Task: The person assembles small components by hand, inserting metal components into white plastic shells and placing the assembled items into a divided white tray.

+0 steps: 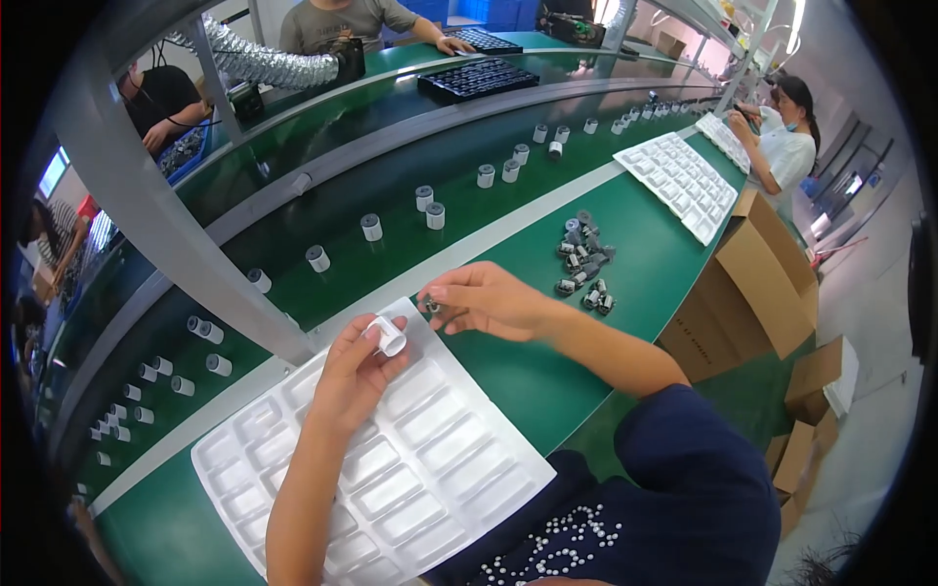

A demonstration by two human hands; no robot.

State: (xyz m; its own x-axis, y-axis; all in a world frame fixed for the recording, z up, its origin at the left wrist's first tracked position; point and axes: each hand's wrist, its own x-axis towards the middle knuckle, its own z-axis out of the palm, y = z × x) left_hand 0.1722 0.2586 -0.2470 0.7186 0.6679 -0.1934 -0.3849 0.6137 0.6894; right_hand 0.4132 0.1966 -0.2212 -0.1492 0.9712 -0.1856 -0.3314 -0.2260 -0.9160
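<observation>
A white hollow cylinder [389,337] is gripped in my left hand [357,366], its round end tilted to the lower right. Just right of it, my right hand [489,301] pinches a small dark and metallic part [433,306] between thumb and fingers; its exact kind is too small to make out. Both hands hover over the far end of a white moulded plastic tray [430,430] with rows of rectangular pockets. To the right on the green bench lies a loose pile of small grey, black and white parts [584,256].
Beyond a pale rail, white cylinders with dark tops [435,216] stand along a green conveyor [332,220]. Another white tray [684,181] lies at the right, near a co-worker [787,137]. Cardboard boxes [747,293] stand beside the bench. A metal post [186,234] rises left. Black trays [479,78] sit farther back.
</observation>
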